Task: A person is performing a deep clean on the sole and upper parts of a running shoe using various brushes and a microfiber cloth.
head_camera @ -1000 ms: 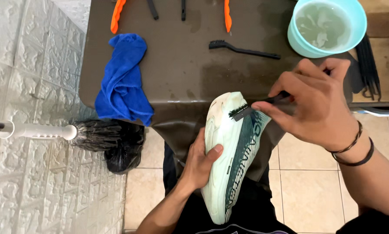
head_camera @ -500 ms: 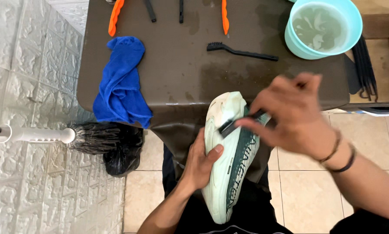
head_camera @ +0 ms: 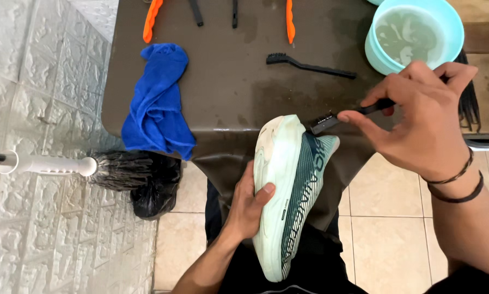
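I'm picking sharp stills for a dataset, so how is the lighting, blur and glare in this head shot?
Head view: even, soft light with faint shadows; a wet sheen on the brown table but no harsh glare. The shoe, left hand and blue cloth are sharp; the right hand and its small black brush are only slightly soft. Wall tiles at the left edge curve slightly, from the wide lens.

Single head camera looks steeply down, close over table edge

Dark brown table with damp patches, top of view. Beige tiled floor below. Grey-white embossed stone-pattern wall at left. Even, soft light.
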